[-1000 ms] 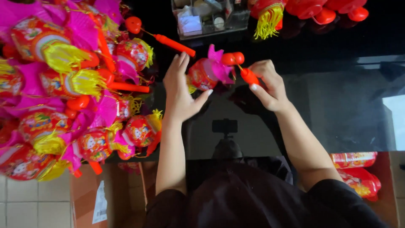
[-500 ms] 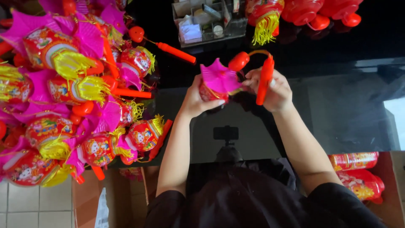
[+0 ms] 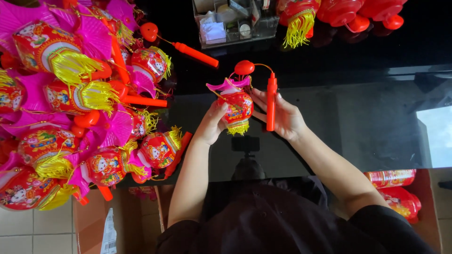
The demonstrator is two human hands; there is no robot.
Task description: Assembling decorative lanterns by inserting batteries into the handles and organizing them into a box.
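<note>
Both hands hold one small red toy lantern (image 3: pixel 237 107) with a pink fan top and a yellow fringe, above a glossy black table (image 3: pixel 376 122). My left hand (image 3: pixel 213 123) grips the lantern's left side. My right hand (image 3: pixel 283 117) cups its right side and also carries the orange stick handle (image 3: pixel 271 102), which stands upright. A thin wire loops from the stick's top to a red cap (image 3: pixel 244 67) above the lantern.
A large heap of finished red and pink lanterns (image 3: pixel 80 103) covers the table's left side. A clear organiser box (image 3: pixel 233 21) stands at the back, more red lanterns (image 3: pixel 348 14) beside it. Cardboard boxes (image 3: pixel 400 193) with red parts sit on the floor.
My hands closed in on the lantern and turned it upright. The pink top went from facing me to pointing away, and the stick swung to vertical.
</note>
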